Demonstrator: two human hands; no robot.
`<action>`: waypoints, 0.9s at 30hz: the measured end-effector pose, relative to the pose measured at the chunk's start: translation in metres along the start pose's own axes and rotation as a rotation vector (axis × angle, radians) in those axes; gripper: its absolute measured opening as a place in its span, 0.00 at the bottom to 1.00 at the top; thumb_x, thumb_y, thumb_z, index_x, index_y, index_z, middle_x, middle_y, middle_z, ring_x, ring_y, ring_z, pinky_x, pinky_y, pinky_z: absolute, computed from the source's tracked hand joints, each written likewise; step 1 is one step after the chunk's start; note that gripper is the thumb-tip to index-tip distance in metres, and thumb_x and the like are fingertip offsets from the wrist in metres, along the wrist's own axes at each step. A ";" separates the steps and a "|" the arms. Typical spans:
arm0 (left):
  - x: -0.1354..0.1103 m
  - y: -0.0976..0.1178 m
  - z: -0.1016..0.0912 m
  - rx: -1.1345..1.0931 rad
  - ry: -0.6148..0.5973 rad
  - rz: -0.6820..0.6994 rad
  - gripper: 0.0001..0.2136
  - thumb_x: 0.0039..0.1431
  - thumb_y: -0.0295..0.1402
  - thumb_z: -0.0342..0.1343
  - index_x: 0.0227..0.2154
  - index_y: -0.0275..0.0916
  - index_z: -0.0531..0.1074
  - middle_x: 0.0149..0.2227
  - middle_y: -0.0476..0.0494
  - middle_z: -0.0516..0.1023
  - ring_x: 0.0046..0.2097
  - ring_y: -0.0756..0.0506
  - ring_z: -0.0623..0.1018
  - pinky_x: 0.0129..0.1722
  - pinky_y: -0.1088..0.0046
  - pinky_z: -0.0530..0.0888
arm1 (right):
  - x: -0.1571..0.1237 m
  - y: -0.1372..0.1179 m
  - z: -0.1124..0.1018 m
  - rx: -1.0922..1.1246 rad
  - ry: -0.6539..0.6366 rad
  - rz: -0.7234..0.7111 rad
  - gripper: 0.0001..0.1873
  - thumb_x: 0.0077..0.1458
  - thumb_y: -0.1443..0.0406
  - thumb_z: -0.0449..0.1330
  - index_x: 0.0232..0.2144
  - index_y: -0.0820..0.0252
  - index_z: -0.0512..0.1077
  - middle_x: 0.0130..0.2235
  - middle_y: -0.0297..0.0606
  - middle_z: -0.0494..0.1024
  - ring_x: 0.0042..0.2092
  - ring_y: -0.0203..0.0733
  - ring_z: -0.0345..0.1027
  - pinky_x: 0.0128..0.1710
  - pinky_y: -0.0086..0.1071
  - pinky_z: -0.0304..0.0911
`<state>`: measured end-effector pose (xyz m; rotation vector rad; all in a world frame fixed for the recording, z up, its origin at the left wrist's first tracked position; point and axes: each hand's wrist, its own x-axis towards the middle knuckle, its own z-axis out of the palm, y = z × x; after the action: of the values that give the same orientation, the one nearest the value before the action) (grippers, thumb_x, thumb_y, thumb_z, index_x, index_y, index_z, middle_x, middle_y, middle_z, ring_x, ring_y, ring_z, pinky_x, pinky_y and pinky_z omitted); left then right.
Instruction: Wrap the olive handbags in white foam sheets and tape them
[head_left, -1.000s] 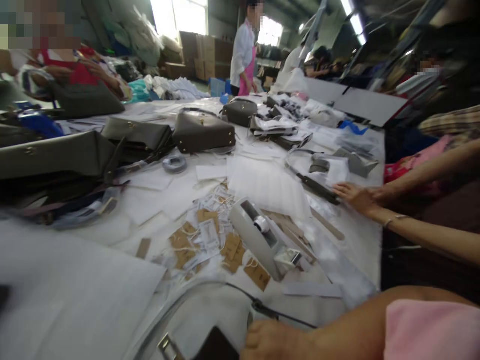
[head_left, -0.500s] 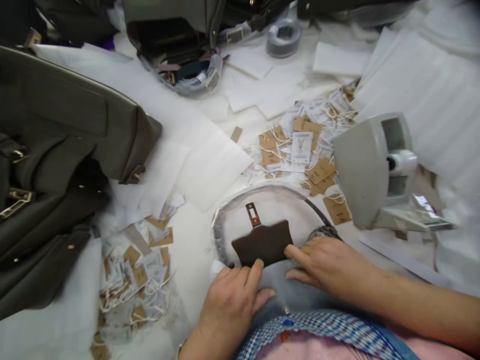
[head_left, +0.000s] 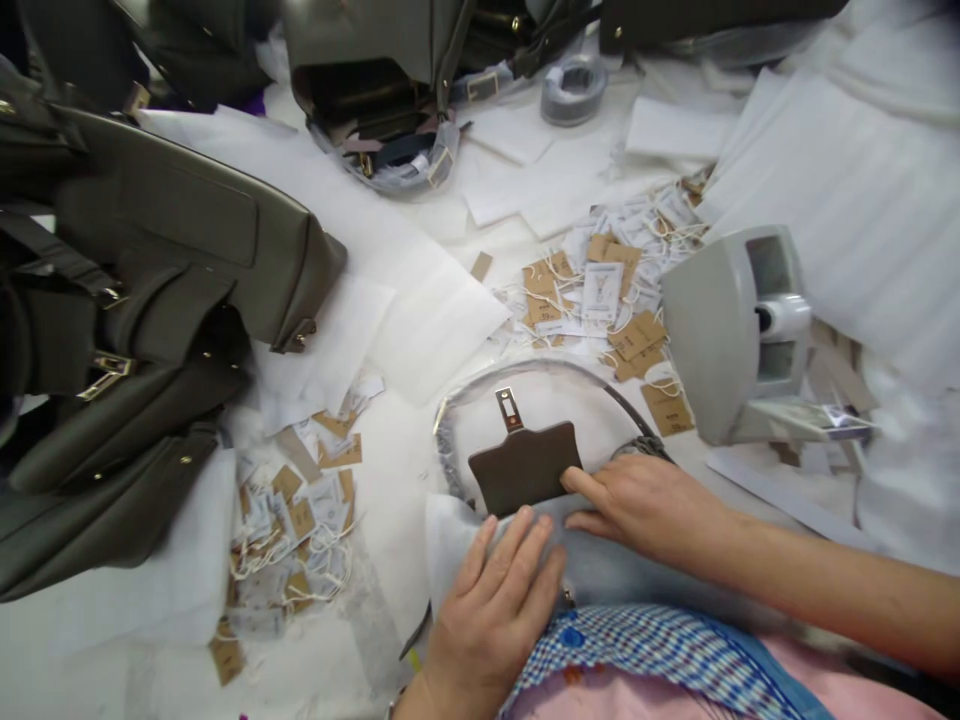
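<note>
A dark handbag lies close to my body, mostly hidden under a thin whitish packing sheet [head_left: 450, 545]. Its dark brown flap [head_left: 525, 465] sticks out past the sheet, with a slotted metal clasp plate [head_left: 508, 408] at the tip. The plastic-wrapped handle [head_left: 448, 455] arches around the flap. My left hand [head_left: 502, 590] rests flat on the sheet, fingers stretched out. At the flap's right corner, my right hand [head_left: 630, 505] pinches the sheet's edge between thumb and index finger, the fingertip touching the flap.
A grey tape dispenser [head_left: 712, 340] stands to the right. Beside it lies a heap of paper tags [head_left: 600, 290], and a second tag heap [head_left: 300, 530] lies left. Dark handbags [head_left: 195, 220] crowd the left and back. White foam sheets [head_left: 847, 200] are stacked at right.
My left hand has gone from curled fingers at the sheet's edge to lying flat on it, and the sheet now shows further left. My right hand stays at the flap's corner.
</note>
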<state>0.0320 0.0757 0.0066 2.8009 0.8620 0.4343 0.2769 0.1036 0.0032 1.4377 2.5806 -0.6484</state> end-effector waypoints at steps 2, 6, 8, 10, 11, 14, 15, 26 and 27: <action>-0.006 0.001 -0.002 -0.047 -0.085 0.118 0.13 0.67 0.31 0.53 0.53 0.40 0.73 0.60 0.48 0.72 0.65 0.43 0.65 0.68 0.61 0.58 | 0.000 0.000 0.000 -0.015 0.015 0.000 0.16 0.58 0.53 0.64 0.40 0.58 0.68 0.26 0.34 0.78 0.29 0.47 0.74 0.27 0.34 0.49; -0.010 0.001 -0.007 -0.097 -0.308 0.151 0.26 0.69 0.48 0.46 0.64 0.43 0.60 0.68 0.50 0.59 0.68 0.43 0.58 0.68 0.61 0.57 | -0.002 0.001 0.000 -0.030 0.031 0.001 0.16 0.59 0.53 0.63 0.40 0.58 0.70 0.26 0.36 0.78 0.29 0.46 0.74 0.27 0.33 0.47; -0.010 0.002 -0.008 -0.126 -0.358 0.124 0.31 0.68 0.53 0.43 0.67 0.41 0.52 0.70 0.49 0.54 0.70 0.44 0.55 0.69 0.60 0.53 | -0.003 0.001 0.000 -0.022 0.041 -0.001 0.17 0.60 0.52 0.62 0.41 0.58 0.70 0.27 0.37 0.79 0.30 0.46 0.74 0.28 0.33 0.48; -0.009 0.003 -0.008 -0.160 -0.380 0.097 0.34 0.67 0.55 0.43 0.68 0.40 0.48 0.70 0.48 0.51 0.70 0.44 0.52 0.70 0.60 0.49 | -0.004 0.001 0.000 -0.013 0.053 -0.003 0.17 0.61 0.51 0.60 0.41 0.59 0.70 0.28 0.38 0.80 0.31 0.46 0.74 0.29 0.33 0.51; -0.009 0.004 -0.007 -0.177 -0.382 0.086 0.35 0.66 0.55 0.43 0.69 0.41 0.47 0.70 0.48 0.51 0.70 0.44 0.52 0.70 0.60 0.47 | -0.004 0.001 -0.001 -0.013 0.059 -0.004 0.18 0.62 0.51 0.58 0.42 0.59 0.70 0.29 0.39 0.80 0.32 0.47 0.74 0.30 0.33 0.52; -0.011 0.007 -0.004 -0.210 -0.374 0.062 0.35 0.66 0.55 0.44 0.69 0.41 0.46 0.70 0.47 0.51 0.71 0.44 0.51 0.70 0.60 0.47 | -0.006 -0.001 -0.006 -0.024 0.085 -0.001 0.18 0.64 0.51 0.56 0.42 0.60 0.71 0.32 0.41 0.80 0.35 0.48 0.75 0.34 0.35 0.59; -0.011 0.008 -0.002 -0.213 -0.363 0.055 0.35 0.66 0.55 0.44 0.69 0.41 0.47 0.70 0.47 0.52 0.70 0.44 0.52 0.70 0.59 0.47 | -0.008 -0.002 -0.008 -0.033 0.109 -0.003 0.18 0.64 0.52 0.56 0.43 0.61 0.71 0.34 0.43 0.80 0.38 0.49 0.75 0.36 0.36 0.61; -0.015 0.015 -0.001 -0.118 -0.240 0.122 0.36 0.64 0.55 0.48 0.68 0.39 0.51 0.68 0.40 0.58 0.69 0.41 0.56 0.69 0.56 0.53 | -0.085 -0.039 0.036 -0.115 0.383 -0.066 0.33 0.63 0.51 0.55 0.65 0.57 0.60 0.68 0.45 0.57 0.70 0.54 0.44 0.68 0.52 0.41; -0.015 0.016 -0.002 -0.105 -0.235 0.130 0.36 0.64 0.55 0.48 0.67 0.39 0.51 0.68 0.39 0.58 0.69 0.41 0.56 0.69 0.56 0.53 | -0.086 -0.039 0.041 -0.120 0.384 -0.056 0.32 0.64 0.52 0.55 0.66 0.57 0.59 0.69 0.45 0.56 0.70 0.53 0.43 0.68 0.52 0.40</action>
<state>0.0276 0.0544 0.0086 2.7484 0.5933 0.1578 0.2872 0.0016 0.0045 1.5881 2.8913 -0.2331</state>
